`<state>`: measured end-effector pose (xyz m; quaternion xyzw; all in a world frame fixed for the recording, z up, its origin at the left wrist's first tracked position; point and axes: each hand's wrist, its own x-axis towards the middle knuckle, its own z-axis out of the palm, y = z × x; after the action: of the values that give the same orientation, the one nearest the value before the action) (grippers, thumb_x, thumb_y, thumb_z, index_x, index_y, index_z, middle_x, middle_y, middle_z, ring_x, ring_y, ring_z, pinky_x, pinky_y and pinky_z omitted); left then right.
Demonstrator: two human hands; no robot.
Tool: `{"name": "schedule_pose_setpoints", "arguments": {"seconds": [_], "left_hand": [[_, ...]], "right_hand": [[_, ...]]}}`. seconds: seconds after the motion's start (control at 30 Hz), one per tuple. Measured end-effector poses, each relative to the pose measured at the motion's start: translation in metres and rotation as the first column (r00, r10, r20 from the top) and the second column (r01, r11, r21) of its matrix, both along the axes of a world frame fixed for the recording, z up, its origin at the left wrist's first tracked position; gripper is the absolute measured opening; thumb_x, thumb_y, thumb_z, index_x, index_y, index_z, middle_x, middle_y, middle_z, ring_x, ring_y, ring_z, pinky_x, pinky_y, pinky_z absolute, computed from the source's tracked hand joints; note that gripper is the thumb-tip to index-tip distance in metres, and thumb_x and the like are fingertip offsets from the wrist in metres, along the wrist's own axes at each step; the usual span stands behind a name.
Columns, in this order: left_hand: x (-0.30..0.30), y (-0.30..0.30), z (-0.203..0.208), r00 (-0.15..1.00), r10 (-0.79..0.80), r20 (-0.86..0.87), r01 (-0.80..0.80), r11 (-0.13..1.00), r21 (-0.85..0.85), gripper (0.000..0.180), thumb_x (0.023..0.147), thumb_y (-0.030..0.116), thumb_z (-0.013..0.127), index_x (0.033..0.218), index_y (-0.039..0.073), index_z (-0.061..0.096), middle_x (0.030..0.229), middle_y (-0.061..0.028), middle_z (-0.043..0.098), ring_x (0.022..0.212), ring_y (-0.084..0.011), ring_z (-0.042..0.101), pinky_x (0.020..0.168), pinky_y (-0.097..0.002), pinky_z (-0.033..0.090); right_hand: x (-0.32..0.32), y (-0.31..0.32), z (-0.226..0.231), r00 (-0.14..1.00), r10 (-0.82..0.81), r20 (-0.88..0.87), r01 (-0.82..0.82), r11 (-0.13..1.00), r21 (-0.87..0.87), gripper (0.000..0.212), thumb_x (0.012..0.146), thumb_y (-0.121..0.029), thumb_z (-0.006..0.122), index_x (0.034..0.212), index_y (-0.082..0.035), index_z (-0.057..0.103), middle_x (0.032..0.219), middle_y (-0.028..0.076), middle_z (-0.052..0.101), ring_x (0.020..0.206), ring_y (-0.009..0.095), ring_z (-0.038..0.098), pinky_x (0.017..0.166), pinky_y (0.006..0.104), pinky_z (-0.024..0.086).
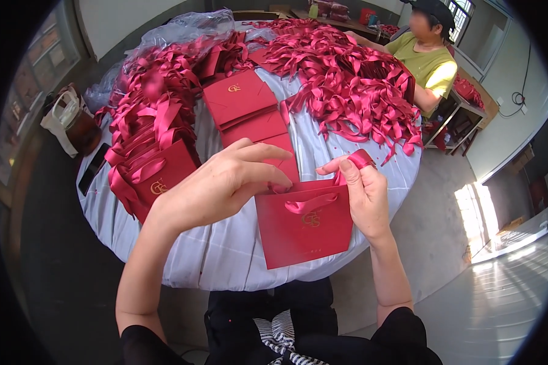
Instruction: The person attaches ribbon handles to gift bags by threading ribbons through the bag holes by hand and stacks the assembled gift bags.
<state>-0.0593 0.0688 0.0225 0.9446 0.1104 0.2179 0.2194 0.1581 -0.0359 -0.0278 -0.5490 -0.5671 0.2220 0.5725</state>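
Note:
A small red paper gift bag [304, 237] with a gold emblem hangs upright but slightly tilted in front of me, past the table's near edge. A red ribbon handle [311, 204] loops across its front. My left hand [216, 182] reaches to the bag's top left corner, its lower fingers bent at the rim and its index finger stretched out above; the thumb is partly hidden. At the top right corner, my right hand [365, 194] pinches a red ribbon [360, 159] between thumb and forefinger. Flat red bags [240, 97] lie in an overlapping row beyond.
A round table [219, 267] with a pale cloth carries a standing row of ribboned bags [155, 176] at left and a large ribbon-covered heap [347, 79] at right. A phone [94, 169] lies at the left edge. A person [429, 61] sits at the far right.

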Motion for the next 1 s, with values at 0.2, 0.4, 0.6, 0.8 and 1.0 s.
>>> {"name": "schedule_pose_setpoints", "arguments": {"seconds": [0.2, 0.4, 0.6, 0.8, 1.0], "left_hand": [[0.004, 0.005, 0.012, 0.984, -0.164, -0.069, 0.174, 0.967, 0.186, 0.025, 0.070, -0.003, 0.067, 0.094, 0.004, 0.070, 0.112, -0.0086, 0.064, 0.096, -0.0258, 0.058, 0.080, -0.0363, 0.051], [0.002, 0.007, 0.019, 0.964, -0.245, -0.104, 0.266, 0.872, 0.411, 0.029, 0.067, 0.006, 0.067, 0.096, 0.002, 0.069, 0.108, -0.0093, 0.065, 0.092, -0.0253, 0.060, 0.082, -0.0384, 0.048], [0.001, -0.006, 0.042, 0.929, -0.217, -0.298, 0.356, 0.740, 0.570, 0.022, 0.070, 0.008, 0.064, 0.091, 0.002, 0.066, 0.097, -0.0081, 0.066, 0.092, -0.0258, 0.060, 0.083, -0.0383, 0.047], [0.003, -0.002, 0.049, 0.870, -0.240, -0.431, 0.321, 0.939, 0.124, 0.007, 0.078, 0.003, 0.060, 0.084, 0.000, 0.062, 0.081, -0.0092, 0.060, 0.087, -0.0250, 0.058, 0.085, -0.0373, 0.044], [-0.004, 0.035, 0.056, 0.713, -0.491, -0.501, 0.029, 0.734, -0.678, 0.013, 0.091, 0.005, 0.051, 0.088, -0.003, 0.060, 0.066, -0.0038, 0.058, 0.060, -0.0111, 0.055, 0.061, -0.0260, 0.044]], "right_hand": [[-0.001, -0.001, -0.001, 1.000, -0.024, -0.010, 0.024, 0.998, 0.052, 0.031, 0.100, -0.019, 0.047, 0.088, 0.002, 0.065, 0.061, -0.003, 0.046, 0.057, 0.004, 0.039, 0.052, 0.0220, 0.034], [0.000, 0.000, -0.002, 0.985, -0.089, 0.147, 0.065, 0.985, 0.159, 0.024, 0.098, -0.014, 0.050, 0.088, 0.003, 0.064, 0.063, 0.002, 0.055, 0.054, 0.009, 0.046, 0.051, 0.0255, 0.038], [-0.007, 0.000, -0.006, 0.947, -0.185, 0.261, 0.110, 0.954, 0.278, 0.020, 0.097, -0.011, 0.052, 0.089, 0.002, 0.065, 0.064, 0.001, 0.056, 0.053, 0.007, 0.046, 0.050, 0.0249, 0.037], [-0.011, -0.006, -0.002, 0.935, -0.155, 0.319, 0.056, 0.953, 0.299, 0.010, 0.092, -0.004, 0.057, 0.091, 0.004, 0.063, 0.070, 0.011, 0.062, 0.053, 0.017, 0.056, 0.049, 0.0283, 0.043], [-0.020, -0.012, 0.002, 0.934, -0.137, 0.330, 0.015, 0.938, 0.347, 0.007, 0.090, -0.001, 0.058, 0.091, 0.004, 0.063, 0.074, 0.011, 0.063, 0.054, 0.016, 0.057, 0.051, 0.0275, 0.044]]}}
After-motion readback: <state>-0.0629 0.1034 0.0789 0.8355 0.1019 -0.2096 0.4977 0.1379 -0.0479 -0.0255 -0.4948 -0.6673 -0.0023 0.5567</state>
